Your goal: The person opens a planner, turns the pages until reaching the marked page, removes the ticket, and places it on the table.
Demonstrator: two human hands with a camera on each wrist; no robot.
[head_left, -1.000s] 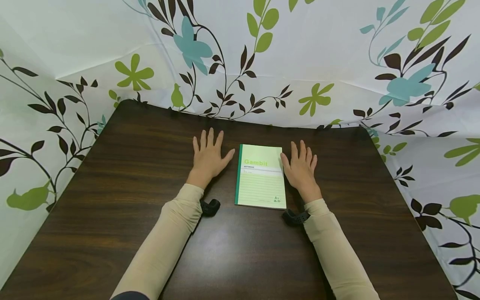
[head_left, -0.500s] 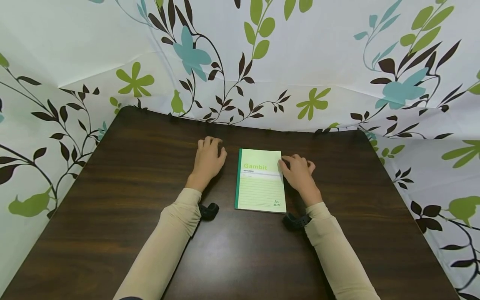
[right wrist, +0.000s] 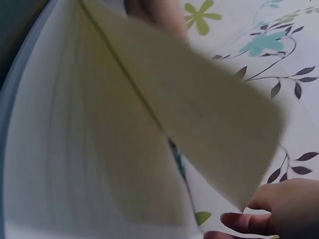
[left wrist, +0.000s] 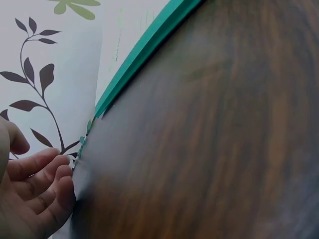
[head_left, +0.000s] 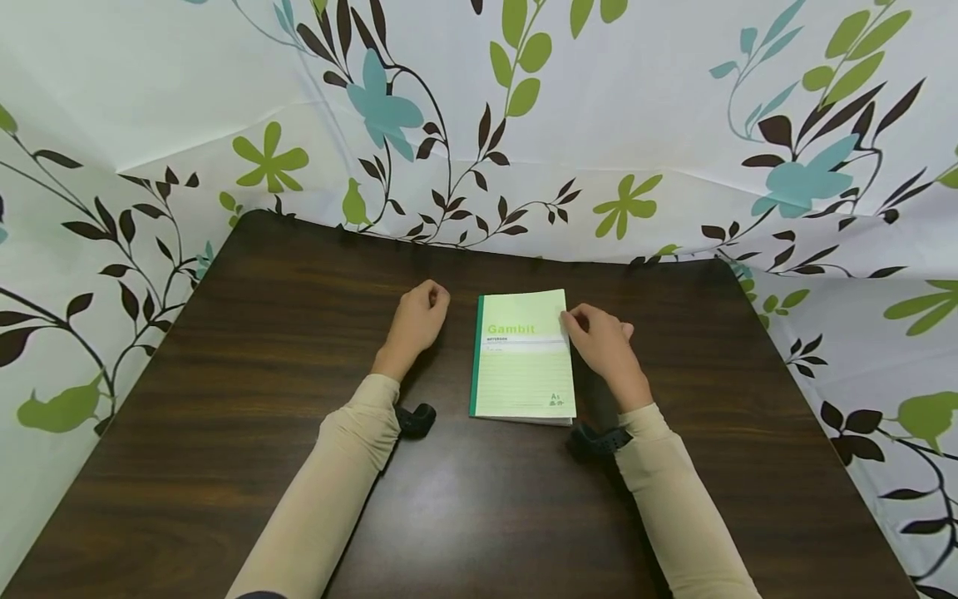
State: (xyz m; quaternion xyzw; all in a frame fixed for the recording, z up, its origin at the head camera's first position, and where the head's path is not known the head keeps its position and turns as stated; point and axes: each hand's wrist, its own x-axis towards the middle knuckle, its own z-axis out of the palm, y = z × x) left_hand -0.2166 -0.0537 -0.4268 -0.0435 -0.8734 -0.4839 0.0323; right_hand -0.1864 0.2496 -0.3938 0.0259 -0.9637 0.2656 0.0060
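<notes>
A light green "Gambit" notebook [head_left: 521, 366] with a dark green spine lies in the middle of the dark wooden table [head_left: 224, 374]. My right hand [head_left: 602, 341] pinches the cover at its right edge near the top. In the right wrist view the cover [right wrist: 199, 114] is lifted off the white pages [right wrist: 75, 149], with the right hand [right wrist: 284, 209] low at the right. My left hand [head_left: 421, 316] rests on the table just left of the notebook, curled into a fist around nothing. The left wrist view shows its curled fingers [left wrist: 35, 189] and the green spine [left wrist: 144, 55].
White fabric with a green, teal and brown floral print [head_left: 524, 125] walls in the table at the back and on both sides. Black wrist straps [head_left: 415, 420] sit on both beige sleeves. The table's near half shows bare wood [head_left: 479, 516].
Both hands, flat on the table one second ago, have curled. The right hand has taken the cover's right edge and raised it slightly; the left has closed into a fist.
</notes>
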